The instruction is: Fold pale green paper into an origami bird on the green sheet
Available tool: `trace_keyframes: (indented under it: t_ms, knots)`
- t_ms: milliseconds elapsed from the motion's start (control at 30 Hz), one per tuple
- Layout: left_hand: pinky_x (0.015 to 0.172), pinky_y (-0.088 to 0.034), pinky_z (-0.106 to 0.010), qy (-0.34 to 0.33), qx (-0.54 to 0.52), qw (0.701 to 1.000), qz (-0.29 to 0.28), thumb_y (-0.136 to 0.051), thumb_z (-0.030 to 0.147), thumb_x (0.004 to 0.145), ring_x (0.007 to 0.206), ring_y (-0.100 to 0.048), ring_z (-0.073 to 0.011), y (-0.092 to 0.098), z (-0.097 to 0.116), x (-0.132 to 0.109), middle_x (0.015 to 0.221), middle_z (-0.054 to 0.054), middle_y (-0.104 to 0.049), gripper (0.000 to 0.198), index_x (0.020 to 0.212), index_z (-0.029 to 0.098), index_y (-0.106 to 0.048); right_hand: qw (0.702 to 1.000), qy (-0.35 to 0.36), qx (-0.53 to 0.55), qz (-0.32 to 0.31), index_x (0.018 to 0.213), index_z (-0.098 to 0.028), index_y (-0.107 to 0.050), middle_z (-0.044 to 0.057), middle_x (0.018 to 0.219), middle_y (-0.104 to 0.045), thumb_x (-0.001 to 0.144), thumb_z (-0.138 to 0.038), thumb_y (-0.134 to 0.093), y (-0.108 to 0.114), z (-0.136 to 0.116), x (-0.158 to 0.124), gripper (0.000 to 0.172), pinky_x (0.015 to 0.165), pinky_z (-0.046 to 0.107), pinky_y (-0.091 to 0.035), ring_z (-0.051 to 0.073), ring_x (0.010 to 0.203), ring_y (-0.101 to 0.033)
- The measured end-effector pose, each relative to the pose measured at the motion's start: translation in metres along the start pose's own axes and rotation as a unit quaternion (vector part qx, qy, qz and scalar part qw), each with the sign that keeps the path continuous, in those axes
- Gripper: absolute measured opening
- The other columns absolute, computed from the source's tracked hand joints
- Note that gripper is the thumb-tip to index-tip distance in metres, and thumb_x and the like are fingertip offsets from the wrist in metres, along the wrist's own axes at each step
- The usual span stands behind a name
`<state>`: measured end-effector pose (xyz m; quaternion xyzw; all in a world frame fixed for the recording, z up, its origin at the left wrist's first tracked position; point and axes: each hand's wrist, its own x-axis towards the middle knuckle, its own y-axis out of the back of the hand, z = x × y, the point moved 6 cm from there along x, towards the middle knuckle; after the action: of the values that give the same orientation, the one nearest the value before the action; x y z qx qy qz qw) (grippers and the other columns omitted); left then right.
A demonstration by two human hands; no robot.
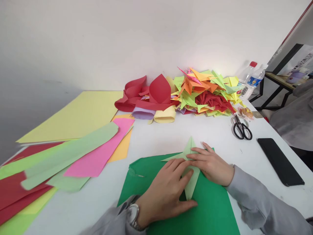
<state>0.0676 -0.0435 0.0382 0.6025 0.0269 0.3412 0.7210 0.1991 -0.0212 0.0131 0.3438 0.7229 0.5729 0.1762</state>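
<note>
A light green folded paper piece (189,150) with pointed tips lies on a dark green sheet (210,209) at the table's near edge. My left hand (166,192) lies flat on the fold with fingers stretched out, pressing its middle. My right hand (210,164) rests on the piece's right side, fingers extended toward the left along a crease. Both hands cover the centre of the fold. A watch sits on my left wrist.
Loose coloured sheets (73,153) lie at the left. A heap of folded paper shapes (202,93) and red curled pieces (146,94) sit at the back. Black scissors (241,129), a black phone (280,161) and two bottles (254,80) are at the right.
</note>
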Motion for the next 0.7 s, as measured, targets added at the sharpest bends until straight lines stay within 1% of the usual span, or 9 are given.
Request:
trace_keyframes:
  t_ms: [100, 200, 233, 300, 367, 467, 533, 600, 700]
  knots:
    - [0.097, -0.045, -0.056, 0.016, -0.004, 1.0, -0.019, -0.07, 0.036, 0.07, 0.115, -0.053, -0.0365, -0.003, 0.002, -0.003, 0.123, -0.018, -0.059, 0.047, 0.11, 0.014, -0.06, 1.0, -0.003, -0.001, 0.021, 0.119, -0.022, -0.062, 0.007, 0.128, -0.063, 0.086, -0.004, -0.047, 0.004, -0.001, -0.001, 0.041, 0.112, 0.058, -0.023, 0.024, 0.129, -0.046]
    - [0.101, -0.041, -0.061, -0.003, -0.018, 0.999, -0.037, -0.069, 0.039, 0.067, 0.124, -0.046, -0.04, -0.005, 0.002, -0.006, 0.132, -0.02, -0.053, 0.059, 0.118, 0.013, -0.057, 0.999, -0.007, -0.012, 0.045, 0.113, -0.021, -0.066, 0.009, 0.124, -0.065, 0.088, -0.009, -0.049, 0.007, -0.001, -0.002, 0.032, 0.111, 0.056, -0.026, 0.024, 0.125, -0.05]
    - [0.101, -0.041, -0.061, -0.011, -0.018, 0.999, -0.038, -0.067, 0.039, 0.068, 0.125, -0.046, -0.0401, -0.004, 0.003, -0.006, 0.133, -0.021, -0.053, 0.059, 0.119, 0.013, -0.056, 0.999, -0.007, -0.015, 0.05, 0.112, -0.02, -0.066, 0.01, 0.123, -0.065, 0.088, -0.01, -0.05, 0.007, -0.001, -0.002, 0.031, 0.111, 0.055, -0.027, 0.024, 0.124, -0.051]
    - [0.099, -0.044, -0.058, -0.034, -0.011, 0.999, -0.031, -0.061, 0.031, 0.074, 0.122, -0.05, -0.0368, -0.002, 0.005, -0.006, 0.129, -0.02, -0.056, 0.045, 0.115, 0.013, -0.058, 0.998, -0.004, -0.018, 0.055, 0.111, -0.021, -0.066, 0.01, 0.122, -0.065, 0.088, -0.01, -0.05, 0.008, -0.002, -0.003, 0.03, 0.111, 0.054, -0.027, 0.024, 0.123, -0.051]
    - [0.095, -0.05, -0.051, -0.062, 0.004, 0.998, -0.013, -0.052, 0.017, 0.081, 0.114, -0.057, -0.0308, 0.0, 0.008, -0.005, 0.117, -0.017, -0.064, 0.029, 0.108, 0.014, -0.061, 0.998, -0.001, -0.019, 0.054, 0.112, -0.02, -0.066, 0.01, 0.122, -0.064, 0.088, -0.01, -0.051, 0.008, -0.003, -0.003, 0.03, 0.111, 0.054, -0.027, 0.024, 0.122, -0.051]
    - [0.087, -0.056, -0.042, -0.078, -0.001, 0.997, 0.018, -0.043, 0.011, 0.089, 0.102, -0.064, -0.0255, 0.002, 0.008, -0.005, 0.101, -0.013, -0.07, 0.025, 0.103, 0.013, -0.063, 0.998, -0.001, -0.013, 0.055, 0.111, -0.019, -0.065, 0.011, 0.122, -0.064, 0.089, -0.011, -0.049, 0.01, -0.005, -0.003, 0.027, 0.11, 0.054, -0.027, 0.024, 0.121, -0.051]
    - [0.085, -0.057, -0.037, -0.047, -0.04, 0.997, 0.044, -0.043, 0.012, 0.092, 0.098, -0.065, -0.0228, 0.003, 0.0, -0.004, 0.097, -0.011, -0.071, 0.023, 0.102, 0.014, -0.064, 0.999, -0.004, -0.003, 0.049, 0.11, -0.018, -0.065, 0.012, 0.122, -0.063, 0.091, -0.014, -0.048, 0.012, -0.005, -0.003, 0.026, 0.109, 0.054, -0.027, 0.024, 0.122, -0.05]
    - [0.081, -0.057, -0.033, 0.016, -0.099, 0.993, 0.069, -0.045, 0.014, 0.093, 0.092, -0.066, -0.0197, 0.003, -0.011, -0.004, 0.094, -0.009, -0.071, 0.021, 0.097, 0.016, -0.066, 0.999, -0.009, 0.008, 0.034, 0.111, -0.018, -0.064, 0.012, 0.124, -0.061, 0.092, -0.016, -0.048, 0.012, -0.004, -0.003, 0.025, 0.109, 0.054, -0.028, 0.024, 0.122, -0.049]
    - [0.07, -0.056, -0.027, 0.107, -0.173, 0.975, 0.091, -0.047, 0.014, 0.091, 0.08, -0.066, -0.0166, 0.001, -0.024, -0.003, 0.087, -0.007, -0.07, 0.02, 0.083, 0.017, -0.066, 0.999, -0.018, 0.026, 0.011, 0.113, -0.019, -0.062, 0.012, 0.126, -0.059, 0.091, -0.018, -0.051, 0.01, -0.001, -0.004, 0.025, 0.107, 0.053, -0.029, 0.024, 0.124, -0.048]
